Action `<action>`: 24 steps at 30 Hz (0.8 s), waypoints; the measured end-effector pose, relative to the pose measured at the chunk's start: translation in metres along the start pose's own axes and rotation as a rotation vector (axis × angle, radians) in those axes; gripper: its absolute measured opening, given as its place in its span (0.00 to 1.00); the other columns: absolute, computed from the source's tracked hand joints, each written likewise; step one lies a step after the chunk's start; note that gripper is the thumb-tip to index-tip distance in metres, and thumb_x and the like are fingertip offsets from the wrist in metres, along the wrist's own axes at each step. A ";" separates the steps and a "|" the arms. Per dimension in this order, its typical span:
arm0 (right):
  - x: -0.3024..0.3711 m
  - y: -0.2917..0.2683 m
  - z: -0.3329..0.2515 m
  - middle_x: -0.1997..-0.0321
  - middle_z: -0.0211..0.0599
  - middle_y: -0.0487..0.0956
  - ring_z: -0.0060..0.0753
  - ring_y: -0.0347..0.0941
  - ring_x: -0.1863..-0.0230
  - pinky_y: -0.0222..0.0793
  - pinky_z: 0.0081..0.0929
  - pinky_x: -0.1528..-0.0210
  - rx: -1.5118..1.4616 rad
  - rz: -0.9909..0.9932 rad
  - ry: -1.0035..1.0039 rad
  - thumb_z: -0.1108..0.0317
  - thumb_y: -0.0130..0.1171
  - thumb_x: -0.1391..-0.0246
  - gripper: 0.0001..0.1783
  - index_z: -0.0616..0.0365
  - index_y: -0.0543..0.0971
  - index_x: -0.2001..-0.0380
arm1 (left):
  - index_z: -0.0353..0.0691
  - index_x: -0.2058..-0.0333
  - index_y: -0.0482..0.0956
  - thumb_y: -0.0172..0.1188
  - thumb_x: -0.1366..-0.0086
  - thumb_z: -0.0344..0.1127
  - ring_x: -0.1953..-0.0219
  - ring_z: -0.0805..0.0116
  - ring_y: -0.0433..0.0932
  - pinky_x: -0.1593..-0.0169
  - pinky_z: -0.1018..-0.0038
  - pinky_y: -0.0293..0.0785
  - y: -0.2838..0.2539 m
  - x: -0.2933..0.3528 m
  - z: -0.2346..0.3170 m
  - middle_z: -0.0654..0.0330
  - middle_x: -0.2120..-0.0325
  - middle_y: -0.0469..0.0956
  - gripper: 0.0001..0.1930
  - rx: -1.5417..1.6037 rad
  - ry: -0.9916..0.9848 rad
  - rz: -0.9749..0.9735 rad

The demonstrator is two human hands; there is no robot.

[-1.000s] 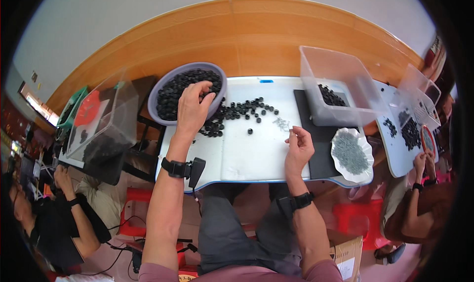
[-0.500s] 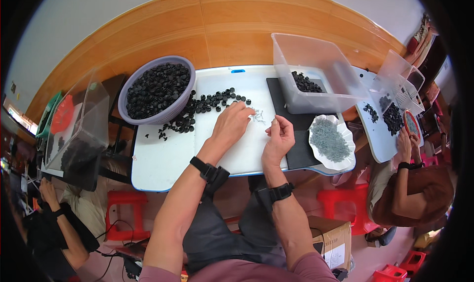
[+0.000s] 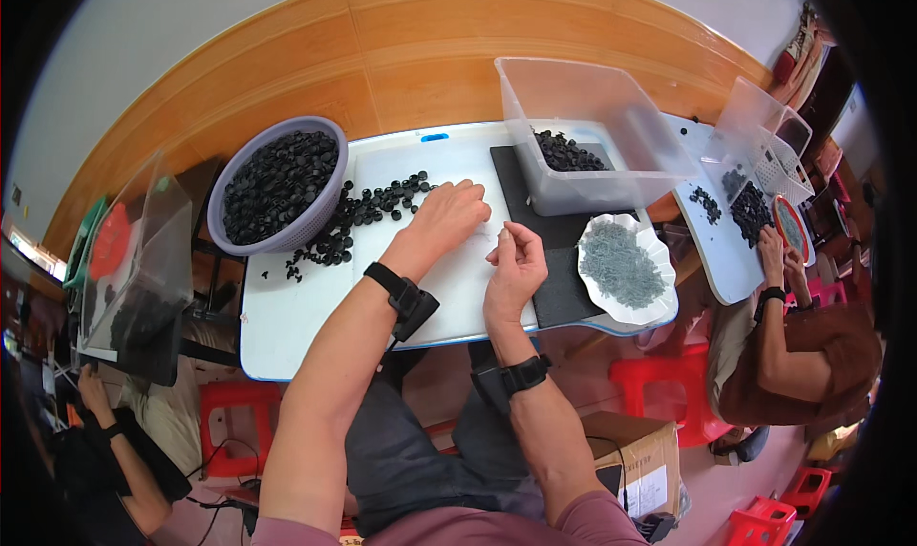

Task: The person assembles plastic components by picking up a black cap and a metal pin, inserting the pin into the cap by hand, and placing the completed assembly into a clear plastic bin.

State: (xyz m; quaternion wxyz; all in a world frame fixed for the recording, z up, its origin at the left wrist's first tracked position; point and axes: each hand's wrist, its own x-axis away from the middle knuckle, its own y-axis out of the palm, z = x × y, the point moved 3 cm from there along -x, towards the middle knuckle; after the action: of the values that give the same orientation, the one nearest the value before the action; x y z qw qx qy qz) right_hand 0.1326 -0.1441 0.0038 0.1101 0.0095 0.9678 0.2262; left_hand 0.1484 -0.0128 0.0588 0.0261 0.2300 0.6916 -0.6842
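Observation:
My left hand (image 3: 447,223) rests palm down over the white table (image 3: 296,321), its fingers curled together where a few small grey screws lie, now mostly hidden under it. What its fingertips hold, if anything, is not visible. Close by on the right, my right hand (image 3: 517,271) is raised with thumb and fingers pinched; I cannot make out what is in the pinch. Loose black round caps (image 3: 387,202) spread across the tabletop just left of my left hand. To the right of my right hand, a white scalloped dish (image 3: 663,256) holds a heap of grey screws (image 3: 621,264).
A purple basket (image 3: 218,223) full of black caps stands at the back left. A clear plastic bin (image 3: 611,185) with black pieces sits on a dark mat (image 3: 564,299). People work at both sides; red stools (image 3: 659,379) and a cardboard box (image 3: 642,450) are below.
My left hand has shifted right over the table and now covers the loose screws. My right hand keeps its pinch nearly in place. The whole view has swung slightly.

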 end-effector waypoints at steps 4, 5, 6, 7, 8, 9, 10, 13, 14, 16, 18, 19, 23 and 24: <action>-0.001 -0.002 0.000 0.68 0.27 0.78 0.12 0.68 0.74 0.65 0.14 0.71 0.007 -0.005 -0.005 0.76 0.58 0.35 0.06 0.65 0.79 0.57 | 0.46 0.77 0.84 0.61 0.44 0.32 0.59 0.65 0.80 0.59 0.67 0.76 0.000 -0.012 0.002 0.62 0.71 0.80 0.05 -0.114 0.137 -0.021; -0.001 -0.002 0.000 0.68 0.27 0.78 0.12 0.68 0.74 0.65 0.14 0.71 0.007 -0.004 -0.005 0.76 0.58 0.35 0.06 0.65 0.79 0.57 | 0.46 0.78 0.84 0.61 0.45 0.32 0.59 0.65 0.80 0.59 0.67 0.75 0.000 -0.015 0.003 0.62 0.72 0.80 0.05 -0.138 0.170 -0.038; -0.001 -0.002 0.001 0.69 0.27 0.77 0.12 0.68 0.74 0.65 0.14 0.72 -0.004 -0.003 -0.002 0.76 0.58 0.35 0.06 0.65 0.79 0.57 | 0.45 0.78 0.84 0.61 0.45 0.31 0.60 0.65 0.80 0.59 0.67 0.75 0.002 -0.017 0.005 0.63 0.73 0.80 0.05 -0.162 0.202 -0.055; -0.001 -0.002 0.001 0.69 0.26 0.77 0.12 0.68 0.75 0.65 0.14 0.72 -0.015 -0.002 0.002 0.76 0.58 0.35 0.06 0.65 0.79 0.57 | 0.45 0.78 0.84 0.61 0.45 0.31 0.60 0.65 0.80 0.59 0.67 0.75 0.003 -0.017 0.005 0.63 0.73 0.80 0.05 -0.163 0.201 -0.054; -0.001 -0.001 0.001 0.69 0.26 0.77 0.12 0.68 0.75 0.65 0.14 0.72 -0.015 -0.004 0.001 0.76 0.58 0.35 0.06 0.65 0.79 0.57 | 0.45 0.79 0.83 0.61 0.45 0.32 0.60 0.64 0.80 0.59 0.67 0.75 0.004 -0.017 0.005 0.62 0.74 0.80 0.05 -0.157 0.195 -0.045; -0.001 -0.001 0.001 0.69 0.26 0.77 0.12 0.68 0.75 0.65 0.14 0.72 -0.012 -0.005 0.002 0.76 0.58 0.35 0.06 0.65 0.79 0.57 | 0.44 0.79 0.83 0.61 0.46 0.32 0.60 0.64 0.80 0.59 0.66 0.75 0.005 -0.017 0.004 0.62 0.74 0.79 0.05 -0.151 0.191 -0.038; -0.001 0.000 0.001 0.69 0.26 0.77 0.12 0.68 0.75 0.65 0.14 0.72 -0.010 -0.006 0.004 0.76 0.58 0.36 0.06 0.65 0.79 0.57 | 0.44 0.79 0.83 0.61 0.46 0.32 0.60 0.64 0.80 0.59 0.66 0.75 0.006 -0.016 0.004 0.62 0.74 0.79 0.05 -0.152 0.190 -0.038; -0.001 -0.001 0.000 0.69 0.26 0.77 0.12 0.68 0.75 0.65 0.14 0.73 0.025 -0.011 -0.014 0.76 0.58 0.36 0.06 0.65 0.79 0.58 | 0.43 0.78 0.83 0.61 0.45 0.31 0.60 0.64 0.80 0.58 0.66 0.76 0.005 -0.009 0.003 0.61 0.74 0.80 0.05 -0.126 0.191 -0.006; 0.000 0.000 0.001 0.69 0.26 0.77 0.12 0.68 0.75 0.65 0.14 0.73 0.023 -0.013 -0.013 0.76 0.58 0.36 0.06 0.65 0.79 0.58 | 0.43 0.77 0.82 0.62 0.45 0.30 0.60 0.62 0.79 0.58 0.65 0.75 0.003 -0.005 0.002 0.61 0.74 0.79 0.04 -0.089 0.158 0.037; -0.001 -0.001 0.001 0.68 0.26 0.78 0.12 0.68 0.75 0.66 0.14 0.73 0.024 -0.009 -0.006 0.76 0.59 0.36 0.06 0.65 0.80 0.58 | 0.42 0.77 0.81 0.62 0.44 0.29 0.61 0.61 0.78 0.58 0.64 0.75 -0.001 0.000 0.004 0.61 0.73 0.79 0.03 -0.053 0.133 0.082; 0.000 0.001 0.002 0.68 0.26 0.78 0.13 0.69 0.75 0.67 0.15 0.72 0.022 -0.024 0.008 0.76 0.59 0.37 0.05 0.65 0.80 0.59 | 0.38 0.73 0.83 0.65 0.43 0.29 0.63 0.60 0.81 0.58 0.68 0.76 -0.006 0.013 -0.001 0.57 0.70 0.83 0.02 0.348 -0.194 0.160; 0.000 0.001 0.002 0.67 0.26 0.78 0.13 0.69 0.75 0.68 0.15 0.72 0.022 -0.040 0.025 0.76 0.59 0.37 0.05 0.65 0.80 0.59 | 0.38 0.73 0.83 0.65 0.43 0.29 0.63 0.60 0.81 0.58 0.68 0.76 -0.009 0.019 0.002 0.57 0.70 0.83 0.02 0.349 -0.190 0.159; 0.002 0.007 0.002 0.65 0.28 0.79 0.14 0.71 0.73 0.69 0.16 0.71 0.146 -0.129 0.013 0.76 0.61 0.39 0.06 0.65 0.82 0.60 | 0.33 0.66 0.84 0.67 0.38 0.33 0.69 0.72 0.81 0.61 0.75 0.76 -0.010 0.060 0.005 0.60 0.70 0.85 0.08 0.881 -0.709 0.274; 0.002 0.010 -0.001 0.64 0.29 0.80 0.15 0.71 0.73 0.70 0.17 0.71 0.194 -0.195 0.027 0.76 0.62 0.41 0.06 0.65 0.82 0.60 | 0.33 0.64 0.85 0.67 0.36 0.34 0.71 0.76 0.80 0.62 0.77 0.76 -0.008 0.072 0.008 0.62 0.70 0.85 0.09 1.098 -0.829 0.354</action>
State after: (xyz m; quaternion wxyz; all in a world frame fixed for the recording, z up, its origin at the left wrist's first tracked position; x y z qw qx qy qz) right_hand 0.1299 -0.1352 0.0085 0.1172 -0.0772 0.9828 0.1201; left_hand 0.0792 0.0004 0.0411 0.2781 0.0397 0.1321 -0.9506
